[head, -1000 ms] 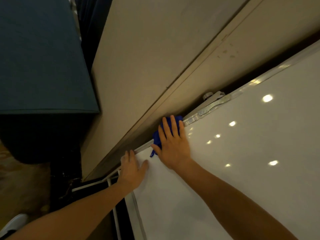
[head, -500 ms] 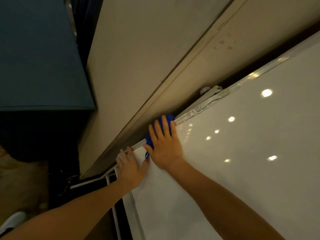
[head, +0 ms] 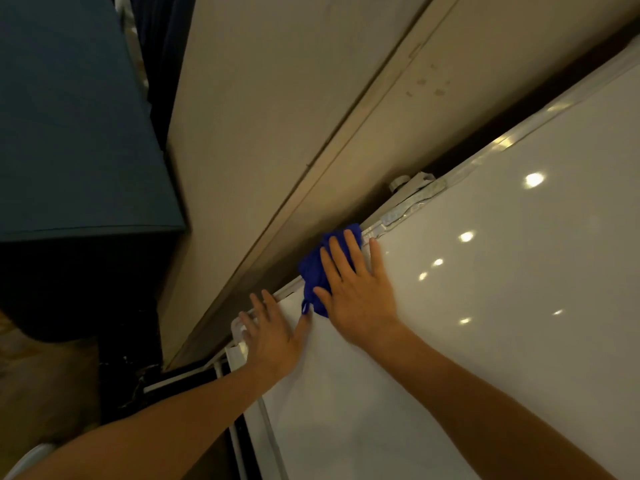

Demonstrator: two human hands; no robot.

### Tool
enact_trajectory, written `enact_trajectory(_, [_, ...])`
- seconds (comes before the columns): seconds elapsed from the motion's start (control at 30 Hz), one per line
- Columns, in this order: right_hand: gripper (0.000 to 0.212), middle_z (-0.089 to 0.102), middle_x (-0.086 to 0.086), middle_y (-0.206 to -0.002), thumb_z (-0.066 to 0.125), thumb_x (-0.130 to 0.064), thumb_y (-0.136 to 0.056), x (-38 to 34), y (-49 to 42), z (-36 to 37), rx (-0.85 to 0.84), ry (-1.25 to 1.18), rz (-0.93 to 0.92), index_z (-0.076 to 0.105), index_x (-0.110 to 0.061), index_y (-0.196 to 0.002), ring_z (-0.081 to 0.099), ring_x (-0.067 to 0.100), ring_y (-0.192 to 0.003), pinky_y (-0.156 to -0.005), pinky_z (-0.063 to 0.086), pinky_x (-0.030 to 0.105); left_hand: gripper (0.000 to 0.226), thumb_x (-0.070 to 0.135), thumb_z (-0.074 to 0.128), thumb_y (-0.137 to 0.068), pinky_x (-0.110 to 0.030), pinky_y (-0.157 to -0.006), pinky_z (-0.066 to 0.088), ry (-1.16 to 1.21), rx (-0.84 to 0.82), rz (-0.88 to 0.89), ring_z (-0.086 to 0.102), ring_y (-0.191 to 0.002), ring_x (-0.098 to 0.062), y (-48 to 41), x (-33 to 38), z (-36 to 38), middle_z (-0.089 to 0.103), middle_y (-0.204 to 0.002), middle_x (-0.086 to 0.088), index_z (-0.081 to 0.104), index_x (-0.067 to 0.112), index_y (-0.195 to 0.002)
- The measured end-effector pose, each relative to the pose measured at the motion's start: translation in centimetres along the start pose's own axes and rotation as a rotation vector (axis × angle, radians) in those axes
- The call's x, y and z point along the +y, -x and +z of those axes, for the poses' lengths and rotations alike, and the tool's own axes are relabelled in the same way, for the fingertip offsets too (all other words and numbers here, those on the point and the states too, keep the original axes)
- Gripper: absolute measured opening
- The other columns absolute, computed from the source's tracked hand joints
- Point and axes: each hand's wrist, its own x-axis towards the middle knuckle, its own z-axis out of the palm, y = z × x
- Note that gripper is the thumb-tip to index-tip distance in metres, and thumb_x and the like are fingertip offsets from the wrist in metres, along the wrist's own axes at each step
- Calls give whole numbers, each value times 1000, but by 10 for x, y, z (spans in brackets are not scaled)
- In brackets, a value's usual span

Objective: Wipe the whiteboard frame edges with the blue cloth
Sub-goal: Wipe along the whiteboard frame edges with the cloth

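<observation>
A glossy whiteboard [head: 485,323] fills the lower right, its pale frame edge [head: 512,140] running diagonally from the rounded corner at the lower left up to the right. My right hand [head: 356,289] lies flat with fingers spread, pressing a bunched blue cloth [head: 317,268] onto that top edge close to the corner. Part of the cloth is hidden under my palm. My left hand [head: 273,332] rests flat on the board's corner, fingers over the frame, holding nothing.
A metal clip bracket [head: 412,192] sits on the frame just up-right of the cloth. A beige wall [head: 277,116] stands close behind the board. A dark teal covered table [head: 69,133] is at the left. The board's stand bars [head: 221,372] show below the corner.
My right hand slid the cloth a little along the top edge toward the corner. The left hand stayed on the corner.
</observation>
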Motion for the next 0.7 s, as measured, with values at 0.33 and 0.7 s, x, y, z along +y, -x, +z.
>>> enact_trajectory(0.33, [68,1,10,-164,21,-54,-101,7,6,-9,26,-88,261,14,-12,-154,-14,33,-149,-118,-7,57,73,46,35,-99,-57,-121,-1,28,4,328,-20,-148,-34,9,66,6,-14,-164,-4,-9,26,-154])
enact_trajectory(0.7, [66,-3,8,-165,29,-37,-99,129,-13,-94,397,-263,555,6,-12,-155,-10,33,-150,-118,-7,56,67,56,36,-93,-40,-119,2,87,149,890,-9,-150,-18,13,234,-28,13,-163,6,13,36,-152])
